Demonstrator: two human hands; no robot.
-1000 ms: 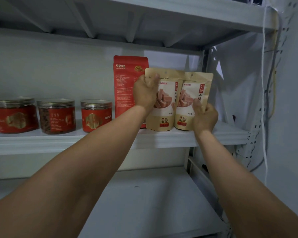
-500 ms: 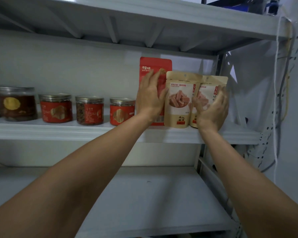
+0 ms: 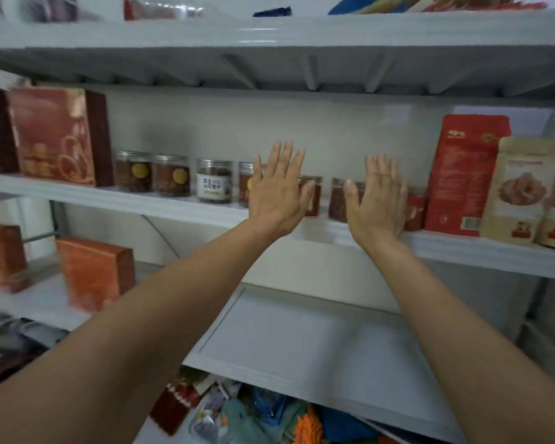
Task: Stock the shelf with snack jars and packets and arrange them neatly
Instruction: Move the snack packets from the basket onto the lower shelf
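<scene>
Jars (image 3: 214, 185), clear, reddish inside, row on shelf (image 3: 173, 204); L hand (image 3: 276, 193), R hand (image 3: 377, 203) spread flat.

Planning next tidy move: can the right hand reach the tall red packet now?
Probably yes. The open right hand hovers at the grey shelf edge, left of the tall red stand-up packet; only a small red-labelled jar stands between them.

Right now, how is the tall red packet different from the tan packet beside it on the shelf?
The red packet is bright red with small print; the tan packet is pale brown with a picture of the snack. The red packet stands taller than the tan packet. The tan packet sits in front, overlapping the red packet's right edge. Both stand upright on the same shelf.
</scene>
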